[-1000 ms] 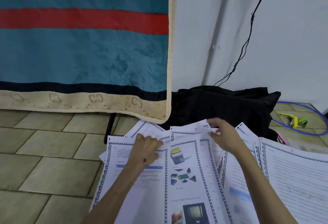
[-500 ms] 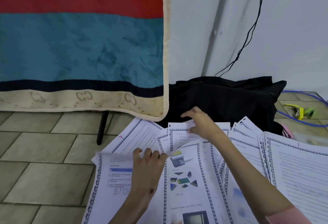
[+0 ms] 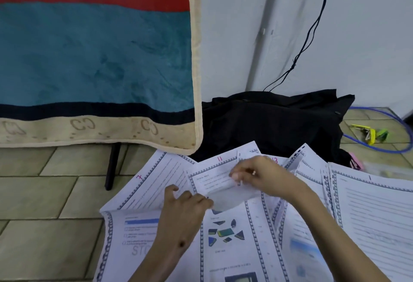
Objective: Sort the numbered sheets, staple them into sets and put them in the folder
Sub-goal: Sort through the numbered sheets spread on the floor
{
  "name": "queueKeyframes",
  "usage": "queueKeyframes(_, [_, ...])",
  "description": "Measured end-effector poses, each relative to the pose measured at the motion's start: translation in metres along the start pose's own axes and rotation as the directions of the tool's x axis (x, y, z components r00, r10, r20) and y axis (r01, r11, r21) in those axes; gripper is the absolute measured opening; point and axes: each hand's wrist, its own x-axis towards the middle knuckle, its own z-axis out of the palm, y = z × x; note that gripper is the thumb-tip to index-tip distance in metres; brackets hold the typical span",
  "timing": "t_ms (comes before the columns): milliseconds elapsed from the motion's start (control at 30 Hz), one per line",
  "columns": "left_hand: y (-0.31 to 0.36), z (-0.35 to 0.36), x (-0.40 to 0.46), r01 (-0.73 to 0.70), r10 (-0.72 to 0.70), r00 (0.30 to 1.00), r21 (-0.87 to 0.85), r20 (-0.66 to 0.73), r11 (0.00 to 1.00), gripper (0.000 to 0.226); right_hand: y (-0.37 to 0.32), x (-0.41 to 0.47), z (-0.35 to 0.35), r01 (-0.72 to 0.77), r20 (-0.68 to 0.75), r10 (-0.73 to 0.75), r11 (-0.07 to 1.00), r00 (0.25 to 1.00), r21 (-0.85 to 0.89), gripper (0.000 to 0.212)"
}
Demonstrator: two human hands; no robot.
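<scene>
Many numbered sheets (image 3: 366,219) lie fanned over the tiled floor (image 3: 44,203), overlapping so that each pink handwritten number at a top corner shows; 7, 11 and 1 are readable, which probably explains the spread, since it lets the order be read at a glance. Both hands work on one page, the sheet marked 11 (image 3: 214,176), which is lifted clear of the pile and bowed between them. Its far part is pinched in the right hand (image 3: 263,176), fingers curled round it, while the left hand (image 3: 185,205) grips its near edge with curled fingers, apparently to steady the paper and keep the pages beneath from sliding along with it. My judgement is that sorting is in hand and the task is at an early stage, as the sheets lie loose and no stapled set is visible. By a blue cable (image 3: 380,147) at the far right lie small yellow and green objects (image 3: 371,135), possibly staplers, though too small to tell, well apart from the hands. No folder can be made out. Behind the papers a black cloth (image 3: 268,125) is heaped against the wall, beside a hanging striped blanket (image 3: 93,58)
</scene>
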Motion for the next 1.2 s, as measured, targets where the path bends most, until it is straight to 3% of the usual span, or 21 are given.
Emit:
queueKeyframes(100, [0.003, 0.000, -0.004, -0.029, 0.028, 1.000, -0.025, -0.009, 0.999, 0.040, 0.021, 0.041, -0.012, -0.127, -0.105, 0.107, 0.969, 0.989, -0.211, 0.030])
queueKeyframes(200, [0.003, 0.003, -0.010, -0.056, 0.058, 0.998, -0.059, 0.022, 0.997, 0.043, 0.044, 0.059, -0.023, -0.241, -0.124, 0.215, 0.934, 0.969, -0.264, 0.044])
queueKeyframes(367, [0.006, -0.001, -0.013, -0.042, 0.049, 0.996, -0.088, 0.078, 0.995, 0.044, 0.046, 0.057, -0.025, -0.233, 0.007, 0.240, 0.946, 0.971, -0.226, 0.058])
queueKeyframes(533, [0.009, -0.018, -0.007, 0.046, -0.013, 0.984, -0.182, 0.178, 0.982, 0.040, 0.038, 0.027, -0.031, -0.100, -0.027, 0.098, 0.993, 0.995, -0.066, 0.010])
queueKeyframes(633, [0.008, -0.036, 0.005, 0.080, -0.038, 0.976, -0.191, 0.214, 0.978, 0.027, 0.027, 0.001, -0.036, -0.077, -0.002, 0.077, 0.996, 0.997, 0.049, 0.035])
queueKeyframes(667, [0.008, -0.037, 0.012, 0.089, -0.038, 0.963, -0.182, 0.266, 0.979, 0.017, 0.025, -0.004, -0.035, -0.095, 0.010, 0.094, 0.992, 0.995, 0.080, 0.039])
queueKeyframes(733, [0.007, -0.035, 0.018, 0.073, -0.024, 0.961, -0.167, 0.277, 0.983, 0.019, 0.024, -0.004, -0.030, -0.114, -0.009, 0.115, 0.989, 0.993, 0.093, 0.039])
queueKeyframes(867, [0.010, -0.035, 0.016, 0.072, -0.033, 0.948, -0.114, 0.317, 0.991, 0.021, 0.018, 0.023, -0.020, -0.077, -0.051, 0.073, 0.995, 0.996, -0.065, 0.030])
queueKeyframes(1067, [0.017, -0.027, 0.002, 0.094, -0.052, 0.916, -0.088, 0.398, 0.992, 0.020, 0.005, 0.067, 0.003, 0.021, 0.106, 0.023, 0.920, 0.994, -0.392, 0.045])
queueKeyframes(1100, [0.017, -0.026, -0.001, 0.100, -0.052, 0.919, -0.103, 0.392, 0.990, 0.020, 0.005, 0.070, 0.004, 0.025, 0.107, 0.022, 0.909, 0.994, -0.415, 0.046])
queueKeyframes(1200, [0.013, -0.029, -0.003, 0.111, -0.075, 0.977, -0.177, 0.200, 0.978, 0.022, 0.001, 0.066, 0.002, 0.031, 0.005, -0.031, 0.923, 1.000, -0.383, 0.052])
